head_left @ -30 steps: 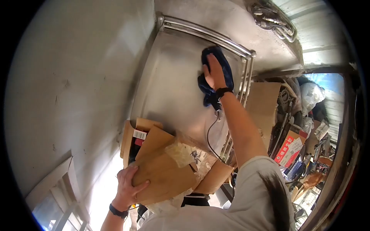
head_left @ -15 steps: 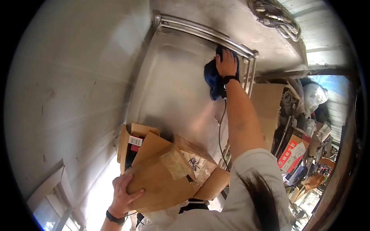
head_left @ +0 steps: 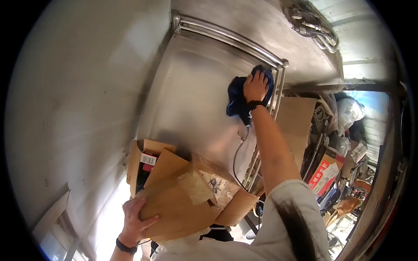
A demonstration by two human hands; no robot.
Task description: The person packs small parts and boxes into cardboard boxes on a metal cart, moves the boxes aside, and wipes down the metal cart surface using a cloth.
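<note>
My right hand (head_left: 256, 88) presses a dark blue cloth (head_left: 237, 96) onto a metal shelf (head_left: 187, 82), close to its right-hand rail. A dark band is around that wrist. At the lower left, my left hand (head_left: 137, 219) grips the side of an open cardboard box (head_left: 174, 204), thumb spread over the cardboard and fingers at its edge. Clear plastic and a small dark spidery part (head_left: 214, 185) show inside the box. A thin cable (head_left: 235, 161) hangs below the cloth, running down past my right forearm.
Metal rails (head_left: 230, 39) border the shelf at the back and right. Another carton (head_left: 150, 150) with a barcoded red box stands behind the held one. To the right are a cardboard sheet (head_left: 294, 124), a red-labelled box (head_left: 324, 174) and cluttered parts. A pale wall (head_left: 82, 100) rises on the left.
My right hand has slid the cloth a little toward me along the right rail, and the cloth has bunched differently. My left hand keeps its hold on the cardboard box.
</note>
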